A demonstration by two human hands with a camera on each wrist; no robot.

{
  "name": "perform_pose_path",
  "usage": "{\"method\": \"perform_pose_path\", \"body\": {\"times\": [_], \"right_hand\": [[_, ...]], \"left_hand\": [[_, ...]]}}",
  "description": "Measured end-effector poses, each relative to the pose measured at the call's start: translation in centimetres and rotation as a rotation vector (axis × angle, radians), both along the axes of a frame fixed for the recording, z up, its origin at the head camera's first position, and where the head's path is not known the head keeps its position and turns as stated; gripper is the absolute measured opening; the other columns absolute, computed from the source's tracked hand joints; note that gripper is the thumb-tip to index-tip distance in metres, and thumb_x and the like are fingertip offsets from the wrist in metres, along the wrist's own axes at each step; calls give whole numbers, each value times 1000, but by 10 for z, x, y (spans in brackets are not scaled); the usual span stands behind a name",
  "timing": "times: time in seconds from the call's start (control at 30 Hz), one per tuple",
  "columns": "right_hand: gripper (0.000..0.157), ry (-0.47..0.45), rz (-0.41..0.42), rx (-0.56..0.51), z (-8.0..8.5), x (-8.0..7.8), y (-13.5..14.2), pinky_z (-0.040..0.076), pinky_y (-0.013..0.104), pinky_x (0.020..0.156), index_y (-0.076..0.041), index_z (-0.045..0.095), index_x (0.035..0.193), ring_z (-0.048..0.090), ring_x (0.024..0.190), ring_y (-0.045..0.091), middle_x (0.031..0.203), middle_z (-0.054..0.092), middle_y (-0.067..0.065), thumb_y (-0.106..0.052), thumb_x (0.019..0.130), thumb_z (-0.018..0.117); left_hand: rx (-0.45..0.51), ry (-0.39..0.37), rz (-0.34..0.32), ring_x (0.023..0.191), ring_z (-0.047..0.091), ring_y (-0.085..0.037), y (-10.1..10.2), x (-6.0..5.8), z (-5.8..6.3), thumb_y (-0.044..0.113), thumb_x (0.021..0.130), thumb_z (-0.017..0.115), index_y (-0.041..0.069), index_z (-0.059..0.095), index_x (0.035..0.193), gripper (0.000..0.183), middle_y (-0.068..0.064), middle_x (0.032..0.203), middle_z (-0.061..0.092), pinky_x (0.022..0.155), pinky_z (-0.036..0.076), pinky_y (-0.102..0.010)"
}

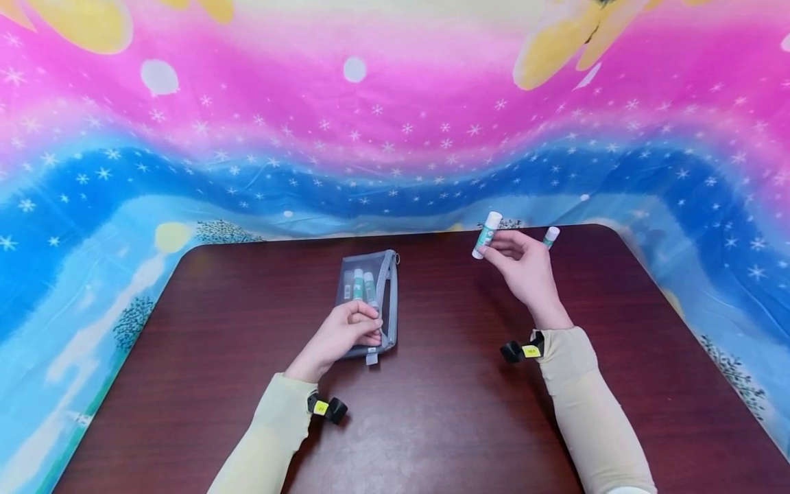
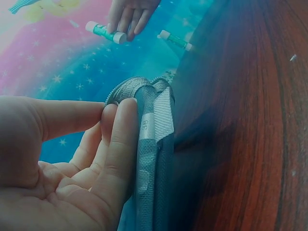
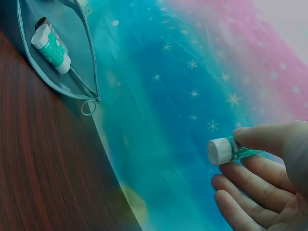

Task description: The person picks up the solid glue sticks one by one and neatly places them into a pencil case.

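Note:
My left hand (image 1: 338,335) pinches the zipped edge of a grey mesh zip pouch (image 1: 364,263) by its near end. The pouch mouth gapes open, as the right wrist view shows. Inside lie several glue sticks (image 1: 358,283) with white caps and green labels, seen through the mesh. My right hand (image 1: 523,271) holds another green-and-white glue stick (image 1: 487,235) between thumb and fingers, raised to the right of the pouch and apart from it. One more glue stick (image 1: 551,237) stands upright on the table just behind that hand, partly hidden by it.
Everything is on a dark reddish-brown wooden table (image 1: 432,418) with rounded far corners. A pink and blue patterned cloth (image 1: 401,158) hangs beyond its far and side edges. A metal ring (image 3: 88,107) dangles from the pouch's zip.

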State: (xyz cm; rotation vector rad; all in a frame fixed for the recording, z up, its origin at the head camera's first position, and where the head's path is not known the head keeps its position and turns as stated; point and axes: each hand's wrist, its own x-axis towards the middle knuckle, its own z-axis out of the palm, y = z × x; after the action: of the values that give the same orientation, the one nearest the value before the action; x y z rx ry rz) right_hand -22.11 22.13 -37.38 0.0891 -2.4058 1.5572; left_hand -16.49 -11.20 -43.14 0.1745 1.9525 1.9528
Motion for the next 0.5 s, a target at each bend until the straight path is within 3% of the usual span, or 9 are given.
{"method": "perform_pose_path", "body": {"times": [0.5], "right_hand": [[38, 1, 43, 5, -6, -6, -15, 54, 20, 83, -3, 72, 120, 69, 89, 15, 105, 74, 15, -25, 90, 81]], "left_hand": [[-4, 5, 2, 72, 69, -17, 0, 1, -1, -3, 97, 63, -7, 55, 105, 12, -9, 82, 68, 73, 62, -32]]}}
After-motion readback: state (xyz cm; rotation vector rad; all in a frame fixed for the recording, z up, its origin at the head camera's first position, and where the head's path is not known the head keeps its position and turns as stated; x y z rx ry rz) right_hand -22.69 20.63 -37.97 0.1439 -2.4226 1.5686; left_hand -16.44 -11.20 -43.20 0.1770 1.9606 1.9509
